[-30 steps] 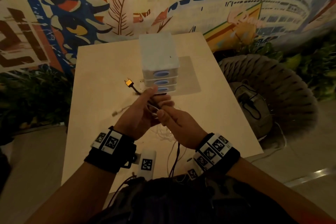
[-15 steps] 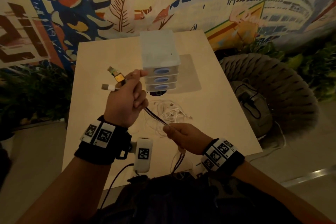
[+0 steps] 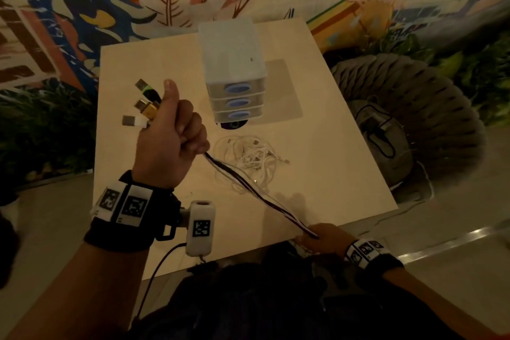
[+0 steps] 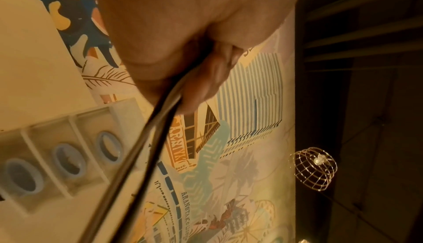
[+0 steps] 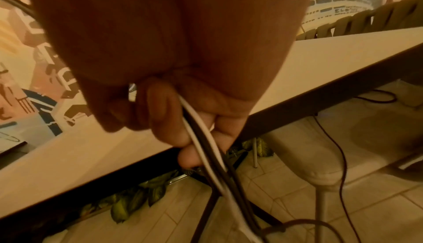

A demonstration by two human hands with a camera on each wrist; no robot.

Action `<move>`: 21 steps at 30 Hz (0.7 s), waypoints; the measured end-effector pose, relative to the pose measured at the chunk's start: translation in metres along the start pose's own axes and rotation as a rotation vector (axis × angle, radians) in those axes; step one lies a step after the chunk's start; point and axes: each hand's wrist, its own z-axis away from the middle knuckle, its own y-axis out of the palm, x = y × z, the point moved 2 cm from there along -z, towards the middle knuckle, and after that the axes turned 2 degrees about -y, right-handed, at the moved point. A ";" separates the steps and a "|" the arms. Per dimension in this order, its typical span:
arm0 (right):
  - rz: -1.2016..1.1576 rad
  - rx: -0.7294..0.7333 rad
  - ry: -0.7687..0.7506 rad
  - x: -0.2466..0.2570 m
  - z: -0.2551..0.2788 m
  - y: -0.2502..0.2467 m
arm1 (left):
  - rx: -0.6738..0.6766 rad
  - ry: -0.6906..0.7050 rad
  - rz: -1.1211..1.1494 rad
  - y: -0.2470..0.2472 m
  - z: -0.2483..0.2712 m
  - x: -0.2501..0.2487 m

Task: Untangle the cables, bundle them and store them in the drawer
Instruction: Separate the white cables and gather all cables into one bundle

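My left hand point(image 3: 168, 143) is raised over the table's left side and grips a bunch of black and white cables point(image 3: 256, 196) just behind their plugs point(image 3: 143, 107), which stick out above the fist. The cables run taut down to my right hand point(image 3: 323, 237) at the table's near edge. In the right wrist view the right hand's fingers point(image 5: 169, 120) curl round those white and dark cables point(image 5: 206, 147), which hang on toward the floor. A tangle of white cables point(image 3: 251, 157) lies on the table in front of the small three-drawer unit point(image 3: 234, 77); its drawers look closed.
The pale table point(image 3: 331, 163) has a grey mat point(image 3: 281, 91) under the drawer unit. A woven chair point(image 3: 430, 124) with a bag on it stands to the right. A painted wall and plants lie behind. A thin dark cable point(image 5: 341, 174) trails under the table.
My left hand rose and moved left with the plugs. My right hand slid down the cables toward the table's near edge, pulling them straight. The white tangle came into view.
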 end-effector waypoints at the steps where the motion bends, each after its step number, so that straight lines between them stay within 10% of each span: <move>1: 0.031 0.008 -0.003 -0.001 0.001 0.000 | -0.007 -0.009 -0.030 0.001 0.000 0.003; 9: 0.126 -0.073 -0.136 0.040 0.031 -0.051 | 0.012 -0.124 -0.189 0.022 0.004 0.023; 15: -0.119 -0.604 -0.734 0.188 0.096 -0.150 | 0.181 -0.117 -0.518 0.050 0.018 0.037; 18: 0.053 -0.597 -0.932 0.247 0.104 -0.166 | 0.277 -0.067 -0.554 0.057 0.020 0.036; 21: 0.196 -0.562 -0.952 0.270 0.083 -0.162 | 0.097 0.040 -0.728 0.063 0.017 0.036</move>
